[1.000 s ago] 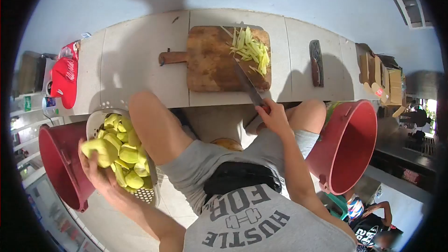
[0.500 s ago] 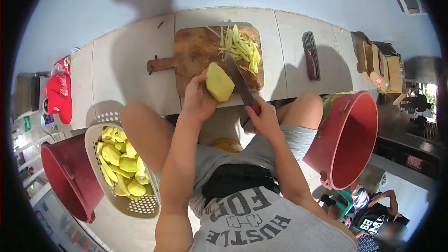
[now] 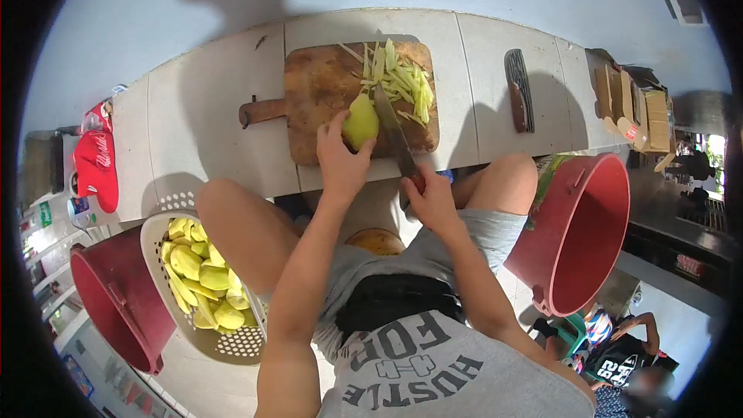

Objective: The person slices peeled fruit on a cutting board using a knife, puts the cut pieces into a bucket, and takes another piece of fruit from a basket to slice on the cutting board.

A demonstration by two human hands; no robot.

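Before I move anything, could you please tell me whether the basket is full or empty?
Partly full: yellow-green pieces lie heaped in the basket, but some perforated wall shows bare.

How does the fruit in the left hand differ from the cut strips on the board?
The green fruit is one thick, rounded piece; the cut strips are many, thin and narrow. The green fruit is gripped by the left hand, while the cut strips lie loose in a scattered heap on the cutting board, towards the end away from its handle. Both are yellowish green.
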